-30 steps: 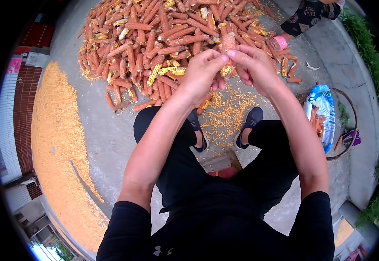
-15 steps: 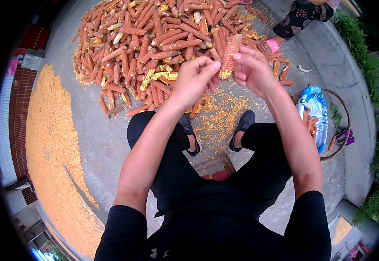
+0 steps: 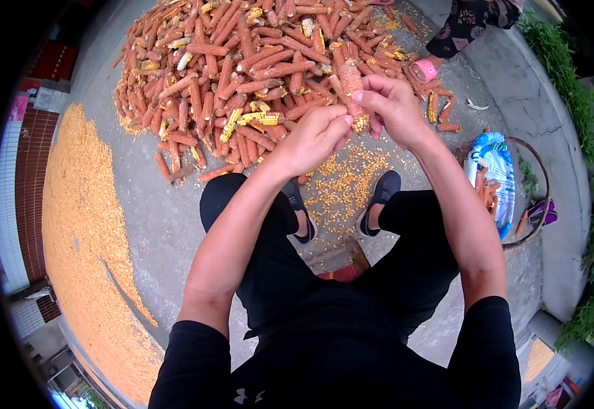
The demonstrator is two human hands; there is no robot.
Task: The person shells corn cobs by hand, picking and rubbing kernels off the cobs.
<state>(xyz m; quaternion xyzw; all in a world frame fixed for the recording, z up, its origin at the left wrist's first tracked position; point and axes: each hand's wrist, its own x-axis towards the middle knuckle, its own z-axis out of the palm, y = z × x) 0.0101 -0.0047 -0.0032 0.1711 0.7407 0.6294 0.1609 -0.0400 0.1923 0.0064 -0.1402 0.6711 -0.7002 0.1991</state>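
A reddish corn cob [image 3: 353, 85] is held upright in front of me, mostly bare, with some yellow kernels left at its lower end. My right hand [image 3: 394, 112] grips it from the right, thumb across its front. At the lower left side of the cob, my left hand [image 3: 319, 136] has thumb and fingers pinched against it near the kernels. Behind both hands spreads a large pile of stripped cobs [image 3: 256, 65]. Loose yellow kernels [image 3: 343, 180] lie scattered on the ground below, between my shoes.
A long bed of kernels [image 3: 82, 225] covers the ground at left. On the right stands a basket [image 3: 512, 180] with a blue-white liner and cobs inside. Another person's leg and pink sandal [image 3: 423, 71] show at upper right, beside a concrete ledge [image 3: 525, 88].
My left hand has moved right and slightly down, from beside the cob onto its lower end. The cob has turned slightly and fewer yellow kernels show on its end.
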